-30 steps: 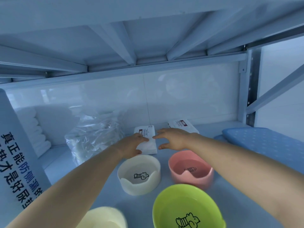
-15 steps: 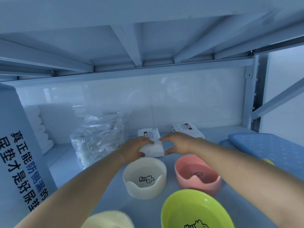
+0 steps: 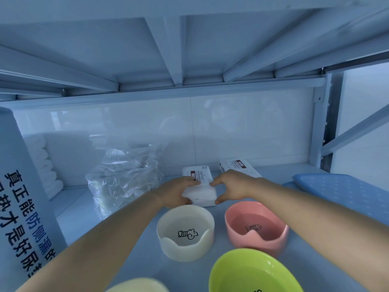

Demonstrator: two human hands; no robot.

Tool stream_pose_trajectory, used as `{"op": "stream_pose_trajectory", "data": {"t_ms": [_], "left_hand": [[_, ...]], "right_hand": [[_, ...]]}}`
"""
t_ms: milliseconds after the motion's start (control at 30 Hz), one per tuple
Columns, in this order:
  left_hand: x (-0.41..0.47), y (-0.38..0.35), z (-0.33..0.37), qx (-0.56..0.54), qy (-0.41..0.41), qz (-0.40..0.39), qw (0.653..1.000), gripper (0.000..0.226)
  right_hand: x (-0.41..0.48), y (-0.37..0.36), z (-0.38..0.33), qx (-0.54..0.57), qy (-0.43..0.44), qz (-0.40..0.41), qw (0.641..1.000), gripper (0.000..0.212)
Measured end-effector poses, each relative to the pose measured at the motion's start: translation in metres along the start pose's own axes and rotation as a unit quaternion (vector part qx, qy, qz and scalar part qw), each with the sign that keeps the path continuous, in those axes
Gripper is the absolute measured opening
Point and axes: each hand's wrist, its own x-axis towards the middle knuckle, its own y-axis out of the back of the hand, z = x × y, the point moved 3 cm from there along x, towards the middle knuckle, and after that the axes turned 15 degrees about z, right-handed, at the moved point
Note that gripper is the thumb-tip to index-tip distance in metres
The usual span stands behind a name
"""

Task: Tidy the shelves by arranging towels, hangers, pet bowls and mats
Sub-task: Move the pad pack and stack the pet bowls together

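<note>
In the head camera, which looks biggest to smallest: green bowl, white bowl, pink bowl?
Green bowl, largest, though nearest the camera and cut off.
Pink bowl and white bowl look alike; I cannot rank them.

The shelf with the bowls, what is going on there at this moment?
A person reaches into the shelf and grips a white wrapped pack with the left hand and right hand, one on each side. A second pack lies behind it, to the right. In front stand a cream bowl, a pink bowl and a green bowl, all untouched. Whether the pack is lifted, I cannot tell.
</note>
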Motion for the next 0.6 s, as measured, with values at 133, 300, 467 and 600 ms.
{"op": "stream_pose_trajectory", "data": {"t_ms": [133,300,467,600], "left_hand": [[0.006,0.005,-0.002,-0.007,0.016,-0.005,1.0,0.08],[0.004,0.004,-0.003,-0.026,0.056,-0.039,0.997,0.081],[0.005,0.004,0.0,-0.044,0.098,-0.065,0.992,0.084],[0.011,0.001,0.005,-0.099,0.128,-0.092,0.982,0.08]], "right_hand": [[-0.002,0.007,0.0,-0.008,-0.003,-0.003,1.0,0.085],[-0.002,0.002,-0.013,0.0,-0.021,-0.027,0.999,0.091],[-0.003,0.001,-0.017,0.009,-0.025,-0.025,0.999,0.088],[-0.003,0.001,-0.017,0.012,-0.025,-0.027,0.999,0.095]]}}
